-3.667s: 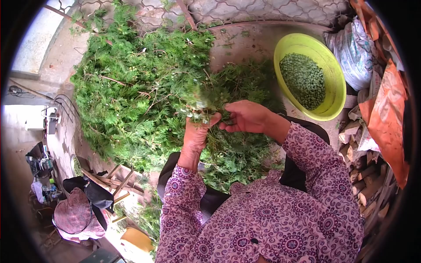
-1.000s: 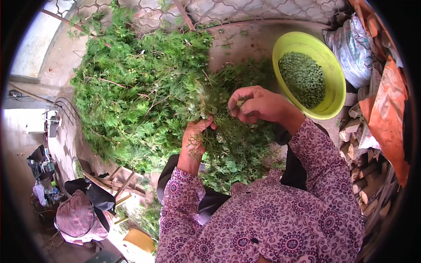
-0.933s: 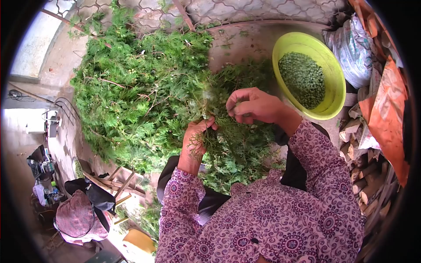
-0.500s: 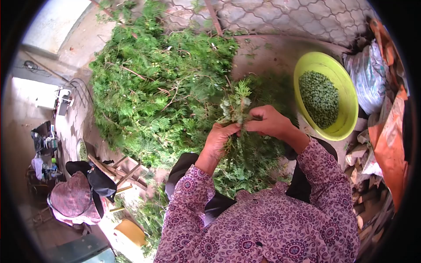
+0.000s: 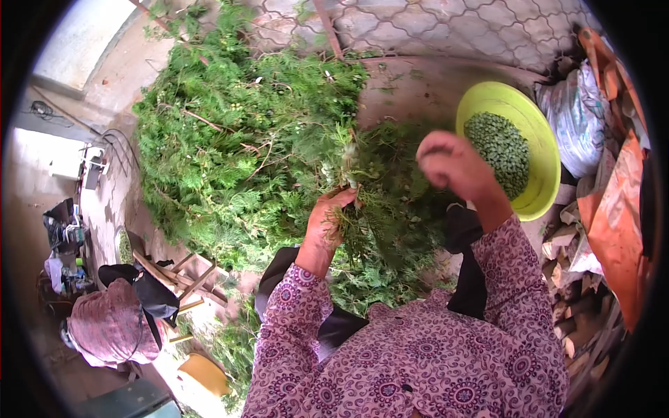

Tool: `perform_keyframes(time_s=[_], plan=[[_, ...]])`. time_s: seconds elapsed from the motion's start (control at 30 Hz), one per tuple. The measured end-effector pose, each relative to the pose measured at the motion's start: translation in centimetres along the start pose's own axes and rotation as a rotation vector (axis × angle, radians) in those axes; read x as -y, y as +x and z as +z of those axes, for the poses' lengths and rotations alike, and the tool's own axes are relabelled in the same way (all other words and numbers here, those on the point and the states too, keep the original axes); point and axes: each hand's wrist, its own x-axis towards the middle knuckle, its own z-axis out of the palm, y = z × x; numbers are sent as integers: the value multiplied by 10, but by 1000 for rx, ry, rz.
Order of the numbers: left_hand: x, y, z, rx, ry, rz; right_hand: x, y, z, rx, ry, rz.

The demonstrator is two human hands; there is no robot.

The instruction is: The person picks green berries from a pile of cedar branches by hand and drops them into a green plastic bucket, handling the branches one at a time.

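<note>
My left hand [image 5: 325, 221] is closed around a leafy conifer sprig [image 5: 348, 161] with pale green cones on it, held over more foliage. Apart from the sprig, my right hand [image 5: 454, 166] is at the left rim of a yellow-green basin [image 5: 549, 150], somewhat smeared by motion. Its fingers are curled in, and whatever they may hold is hidden. Many small green cones [image 5: 498, 150] lie in the basin. A large heap of cut conifer branches [image 5: 216, 150] spreads to the left and in front of my left hand.
A white sack [image 5: 573, 122], an orange sheet [image 5: 613, 230] and stacked firewood [image 5: 578, 334] stand right of the basin. Wire mesh [image 5: 432, 28] runs along the far side. At left another person [image 5: 115, 320] sits near a wooden frame [image 5: 191, 279] and a yellow container [image 5: 203, 375].
My right hand has left the sprig and moved right and up toward the basin, its fingers curled. My left hand keeps hold of the sprig. The whole view has shifted slightly.
</note>
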Motion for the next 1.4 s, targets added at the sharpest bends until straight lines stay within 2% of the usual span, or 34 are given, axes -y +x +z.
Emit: perform_keyframes(time_s=[0.03, 0.1, 0.17, 0.2, 0.27, 0.3, 0.37, 0.43, 0.5, 0.53, 0.6, 0.7, 0.77, 0.9, 0.97, 1.03, 1.1, 1.2, 1.27, 1.33, 1.4], plan=[[0, 0, 2, -14, -5, -25, 9, 0, -10, -69, 19, -60], [0, 3, 4, 0, 34, -12, 20, -4, -33, -380, -258, -179], [6, 8, 2, -47, 40, 6, -14, 4, -103, -649, -612, -381], [6, 8, 3, -43, 40, 3, -17, -2, -116, -654, -615, -379], [3, 7, 6, 48, 51, 31, -17, -12, -132, -1004, -1667, -240], [3, 6, 9, -16, 84, 44, -10, -14, -126, -906, -1554, -125], [5, 7, 12, -18, 111, 91, 2, -14, -93, -707, -1179, -241], [8, 8, 15, -48, 145, 156, 13, -12, -39, -407, -756, -173], [15, 13, 15, -66, 182, 184, 9, -7, -2, -95, -653, -143], [17, 14, 16, -82, 215, 215, 8, -6, 12, 58, -597, -14], [18, 14, 20, -76, 194, 222, -9, 2, 26, 173, -565, -48], [20, 14, 20, -63, 222, 284, -20, 10, 34, 158, -618, -53], [22, 15, 19, -53, 275, 338, -31, 14, 34, 19, -733, -115], [25, 15, 16, -58, 322, 440, -38, 16, 41, -41, -758, -129], [27, 17, 12, -71, 348, 471, -41, 15, 47, -94, -866, -181], [36, 25, 2, -168, 580, 638, -43, 14, 50, -100, -873, -163], [42, 30, -5, -177, 598, 659, -45, 15, 51, -108, -882, -146], [45, 32, -6, -188, 616, 691, -49, 17, 53, -101, -824, -148], [40, 28, -4, -192, 614, 701, -52, 17, 54, -99, -550, -49], [30, 19, 3, -147, 510, 546, -49, 17, 54, -101, -474, -22], [32, 20, 6, -149, 473, 562, -50, 18, 54, -104, -398, 4]])
